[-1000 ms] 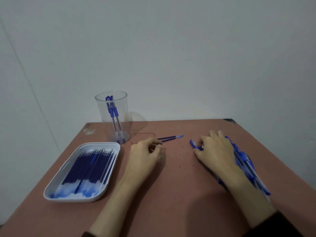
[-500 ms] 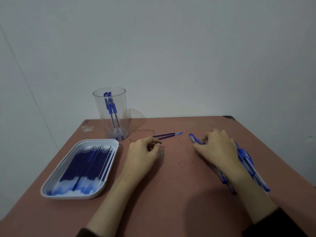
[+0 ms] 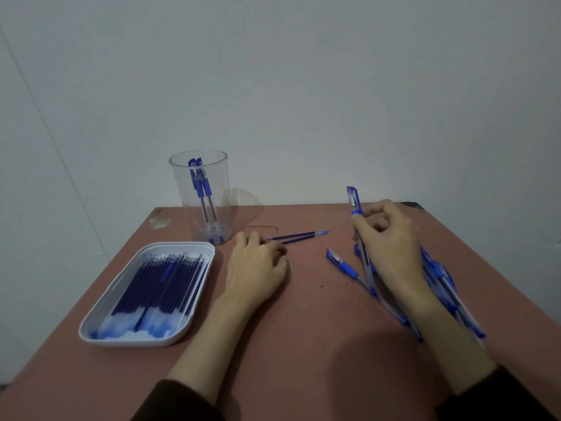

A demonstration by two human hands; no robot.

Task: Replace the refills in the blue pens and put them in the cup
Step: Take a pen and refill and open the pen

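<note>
My right hand [image 3: 390,244] grips a blue pen [image 3: 355,205], raised with its cap end pointing up and away from me. Beneath that hand and wrist a pile of blue pens [image 3: 440,284] lies on the table, partly hidden, and one pen [image 3: 343,265] sticks out to the left. Resting on the table with loosely curled fingers, my left hand [image 3: 258,268] holds nothing I can see. Two used refills [image 3: 299,237] lie just beyond its fingertips. The clear cup [image 3: 202,202] at the back left holds two blue pens. A white tray [image 3: 100,326] at the left carries several blue refills.
The brown table [image 3: 303,344] ends close behind the cup, against a plain grey wall. Its far right corner [image 3: 413,205] is chipped. A faint mark [image 3: 159,221] sits on the far left corner.
My right hand has lifted one blue pen off the pile and tipped it upright. Another pen now lies uncovered to its left. My left hand has hardly moved.
</note>
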